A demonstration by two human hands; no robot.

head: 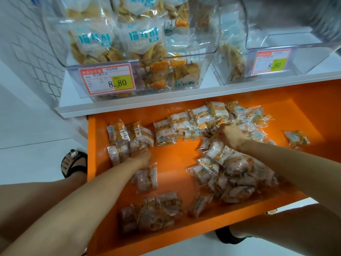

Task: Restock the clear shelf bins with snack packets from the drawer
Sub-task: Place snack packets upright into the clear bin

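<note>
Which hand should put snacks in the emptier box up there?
Right, probably. The right hand is in among packets toward the right of the drawer, closer to the mostly empty right bin. The left hand is below the full left bin.

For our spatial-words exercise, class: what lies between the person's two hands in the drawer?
In the head view, mostly bare orange drawer floor separates the left hand from the right hand, with snack packets crowding the right one.

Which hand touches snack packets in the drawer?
Touching, both. Head view: the left hand rests on snack packets at the left of the drawer; the right hand digs into the right pile.
</note>
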